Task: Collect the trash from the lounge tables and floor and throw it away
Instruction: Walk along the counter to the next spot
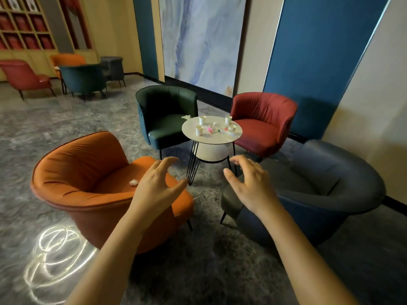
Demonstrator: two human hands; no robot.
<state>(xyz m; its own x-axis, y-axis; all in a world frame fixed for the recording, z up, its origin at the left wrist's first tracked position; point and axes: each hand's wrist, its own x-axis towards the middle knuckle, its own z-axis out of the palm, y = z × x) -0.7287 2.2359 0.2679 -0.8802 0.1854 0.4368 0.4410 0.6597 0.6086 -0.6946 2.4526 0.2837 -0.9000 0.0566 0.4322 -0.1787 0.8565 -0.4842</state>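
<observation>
A small round white table [220, 139] stands among armchairs. On it are several white paper cups, one at the near left [199, 130] and one at the far right [228, 120], plus pink and other small wrappers [209, 129]. A crumpled tissue [186, 116] lies at the table's far-left edge. Another crumpled white tissue [134, 182] lies on the seat of the orange armchair [88, 172]. My left hand [157, 183] and my right hand [251, 183] are held out in front of me, fingers loosely spread, holding nothing, well short of the table.
Around the table stand a green armchair [167, 115], a red armchair [262, 122] and a grey-blue armchair [319, 190]. More chairs [83, 79] and a bookshelf [24, 25] are at the far left. The floor [66, 119] is grey marble, with a bright light reflection at the lower left.
</observation>
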